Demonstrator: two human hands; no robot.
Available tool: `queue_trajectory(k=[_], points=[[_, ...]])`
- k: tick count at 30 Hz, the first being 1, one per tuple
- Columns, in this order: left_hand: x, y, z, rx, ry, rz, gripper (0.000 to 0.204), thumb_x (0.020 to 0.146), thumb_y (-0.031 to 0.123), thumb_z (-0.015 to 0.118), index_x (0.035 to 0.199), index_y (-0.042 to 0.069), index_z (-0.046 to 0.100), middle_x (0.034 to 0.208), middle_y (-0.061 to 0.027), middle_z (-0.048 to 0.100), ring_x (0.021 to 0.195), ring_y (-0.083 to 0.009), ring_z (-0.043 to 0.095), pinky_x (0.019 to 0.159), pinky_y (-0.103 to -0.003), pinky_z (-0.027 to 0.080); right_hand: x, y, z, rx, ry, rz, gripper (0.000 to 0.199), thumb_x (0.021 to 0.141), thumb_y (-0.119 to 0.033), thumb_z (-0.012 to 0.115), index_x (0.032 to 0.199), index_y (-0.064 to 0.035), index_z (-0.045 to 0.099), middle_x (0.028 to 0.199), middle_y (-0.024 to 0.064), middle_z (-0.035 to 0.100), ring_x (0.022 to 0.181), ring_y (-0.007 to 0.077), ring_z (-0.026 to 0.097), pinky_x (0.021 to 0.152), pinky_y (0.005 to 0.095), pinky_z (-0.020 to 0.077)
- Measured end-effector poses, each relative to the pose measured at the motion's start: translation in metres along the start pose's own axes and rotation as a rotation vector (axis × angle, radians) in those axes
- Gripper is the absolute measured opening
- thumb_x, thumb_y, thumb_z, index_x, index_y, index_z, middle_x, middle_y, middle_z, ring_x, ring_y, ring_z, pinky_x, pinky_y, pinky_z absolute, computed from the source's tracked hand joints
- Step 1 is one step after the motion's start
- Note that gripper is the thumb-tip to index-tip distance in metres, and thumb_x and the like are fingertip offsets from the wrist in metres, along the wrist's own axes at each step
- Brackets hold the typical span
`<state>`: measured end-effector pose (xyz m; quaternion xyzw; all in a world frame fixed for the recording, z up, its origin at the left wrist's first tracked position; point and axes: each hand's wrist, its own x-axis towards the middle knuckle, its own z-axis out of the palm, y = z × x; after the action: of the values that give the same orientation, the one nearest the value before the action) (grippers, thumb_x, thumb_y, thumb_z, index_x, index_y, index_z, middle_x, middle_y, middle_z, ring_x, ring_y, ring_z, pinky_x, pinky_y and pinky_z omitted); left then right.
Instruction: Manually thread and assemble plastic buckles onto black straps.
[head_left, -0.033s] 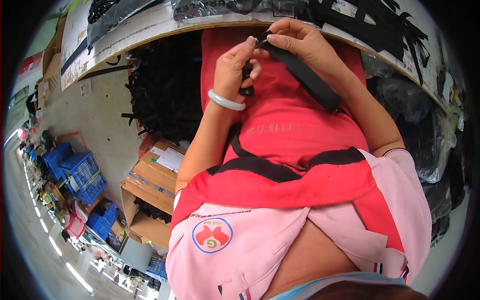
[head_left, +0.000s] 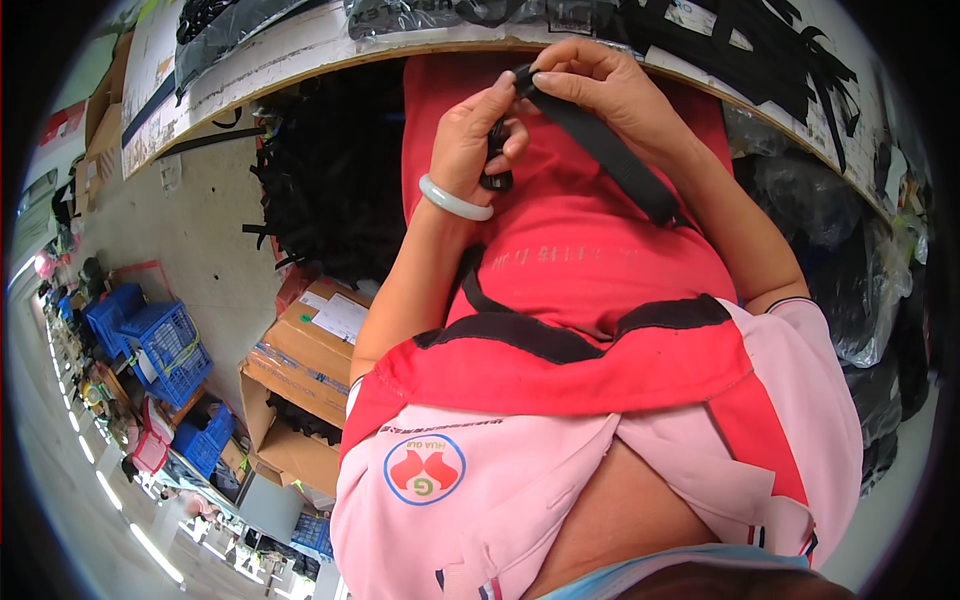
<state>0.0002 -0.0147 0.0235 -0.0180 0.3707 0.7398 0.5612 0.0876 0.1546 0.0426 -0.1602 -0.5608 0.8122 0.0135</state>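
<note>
A wide black webbing strap slants down to the right over the red apron on my lap. My right hand pinches its upper end between thumb and fingers. My left hand is closed, its thumb and fingertip on a small black piece at that same end, which looks like a buckle. Its curled fingers also hold a dark object, mostly hidden; the kind cannot be made out. Both hands are close together, just before the table edge. A pale bangle circles my left wrist.
The worktable curves across the top, with black straps and clear plastic bags on it. A dark pile lies under it at left. Cardboard boxes stand by my left arm, blue crates farther left. Plastic-wrapped bundles are at right.
My left hand has shifted very slightly to the right. The small black piece at the fingertips shows a little differently. The strap stays in nearly the same place.
</note>
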Motion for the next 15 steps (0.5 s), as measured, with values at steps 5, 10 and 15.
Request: queue_trajectory(k=[5,10,15], points=[[0.004,-0.006,0.009,-0.019,0.102,0.027,0.024,0.093,0.022,0.059,0.095,-0.002,0.063,0.068,-0.0046,0.059,0.044,-0.0074,0.045,0.035,-0.018,0.025,0.003,0.008,-0.005,-0.404,0.034,-0.408,0.018,0.088,-0.018,0.066,0.096,-0.002,0.064,0.078,0.0003,0.062,0.068,0.0051,0.059,0.062,0.0168,0.0481],[-0.001,-0.003,0.02,0.253,0.29,0.23,0.022,0.086,0.014,0.068,0.102,-0.002,0.067,0.068,-0.0031,0.06,0.048,-0.007,0.051,0.036,-0.017,0.027,-0.016,-0.035,0.02,-0.279,0.049,-0.376,0.011,0.089,-0.008,0.063,0.099,-0.0042,0.064,0.077,-0.0008,0.061,0.062,0.0038,0.055,0.054,0.0164,0.0427],[0.001,-0.011,0.021,0.263,0.344,0.361,0.022,0.082,0.009,0.072,0.099,-0.003,0.068,0.068,-0.0029,0.061,0.046,-0.0066,0.05,0.037,-0.018,0.029,-0.014,-0.025,0.008,-0.416,0.086,0.03,0.015,0.088,-0.01,0.064,0.1,-0.0029,0.058,0.071,-0.0005,0.059,0.052,0.0033,0.051,0.046,0.0158,0.0398]])
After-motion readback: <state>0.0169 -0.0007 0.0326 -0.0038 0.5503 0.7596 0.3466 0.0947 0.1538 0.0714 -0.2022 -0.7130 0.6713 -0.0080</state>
